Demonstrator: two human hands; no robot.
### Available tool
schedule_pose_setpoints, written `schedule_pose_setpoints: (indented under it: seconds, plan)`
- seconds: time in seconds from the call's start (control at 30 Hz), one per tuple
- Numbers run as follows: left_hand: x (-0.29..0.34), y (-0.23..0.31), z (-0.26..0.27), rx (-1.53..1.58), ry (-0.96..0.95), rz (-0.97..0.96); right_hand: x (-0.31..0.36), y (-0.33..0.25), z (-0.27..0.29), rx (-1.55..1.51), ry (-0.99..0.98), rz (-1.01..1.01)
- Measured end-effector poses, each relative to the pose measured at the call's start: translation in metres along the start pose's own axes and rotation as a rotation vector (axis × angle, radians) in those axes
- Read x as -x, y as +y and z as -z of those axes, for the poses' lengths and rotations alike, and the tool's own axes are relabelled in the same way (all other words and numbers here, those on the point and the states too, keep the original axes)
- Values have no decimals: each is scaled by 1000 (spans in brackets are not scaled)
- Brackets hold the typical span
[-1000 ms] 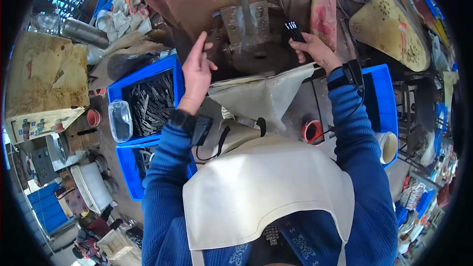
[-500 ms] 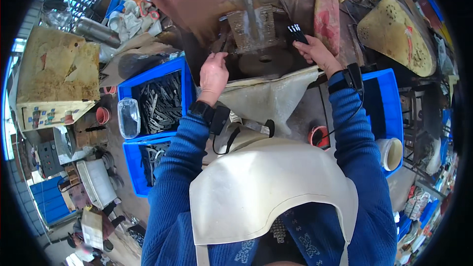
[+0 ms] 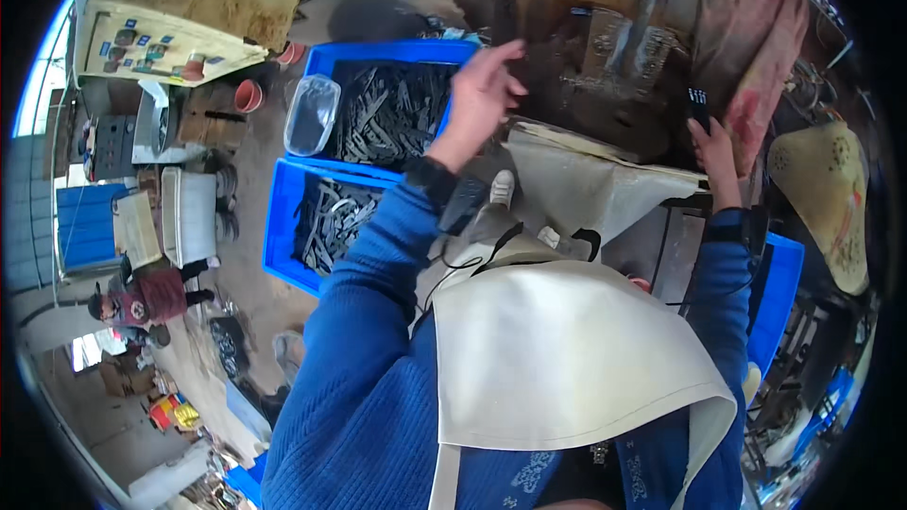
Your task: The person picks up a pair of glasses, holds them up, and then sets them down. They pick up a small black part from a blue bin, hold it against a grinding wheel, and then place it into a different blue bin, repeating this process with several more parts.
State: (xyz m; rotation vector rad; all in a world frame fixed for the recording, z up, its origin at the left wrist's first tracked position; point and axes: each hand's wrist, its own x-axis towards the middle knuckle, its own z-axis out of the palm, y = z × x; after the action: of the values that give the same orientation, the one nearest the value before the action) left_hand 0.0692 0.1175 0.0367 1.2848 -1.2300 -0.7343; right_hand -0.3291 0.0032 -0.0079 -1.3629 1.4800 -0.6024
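My left hand (image 3: 480, 99) is raised above the right end of the upper blue bin (image 3: 326, 55), fingers spread and nothing visible in them. That bin holds many long, thin dark strips (image 3: 397, 118) in a loose heap. My right hand (image 3: 715, 149) grips a small bunch of dark strips (image 3: 698, 109) with bright ends, held upright at the right side of the work basin. Between my hands, inside the wet brown basin, stands a perforated plate (image 3: 652, 52) with a grey pipe (image 3: 650, 5) in front of it. A pale sheet (image 3: 567, 179) hangs over the basin's near edge.
A clear plastic tub (image 3: 312, 115) rests on the upper bin's left side. A lower blue bin (image 3: 276, 227) holds more strips. Another blue bin (image 3: 779, 293) stands beside my right arm. Red cloth (image 3: 746, 47) drapes the basin's right side. A person (image 3: 156, 300) is far left.
My view has swung left, so the scene sits further right. My left hand has gone from the basin's front to the upper bin, its fingers opening. My right hand still holds the strips.
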Motion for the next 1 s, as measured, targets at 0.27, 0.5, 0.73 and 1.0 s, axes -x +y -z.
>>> schedule_pose_setpoints:
  seconds: [0.27,0.5,0.73,1.0]
  plan:
    - [36,-14,79,-207,364,52,-9,16,-3,222,182,185]
    - [35,-14,47,-355,317,-96,-26,-87,-9,254,560,492]
    - [1,-3,-19,-557,-4,-348,-69,-228,-45,503,622,750]
    - [-7,-13,-47,-715,-197,-169,-116,-228,-49,689,566,756]
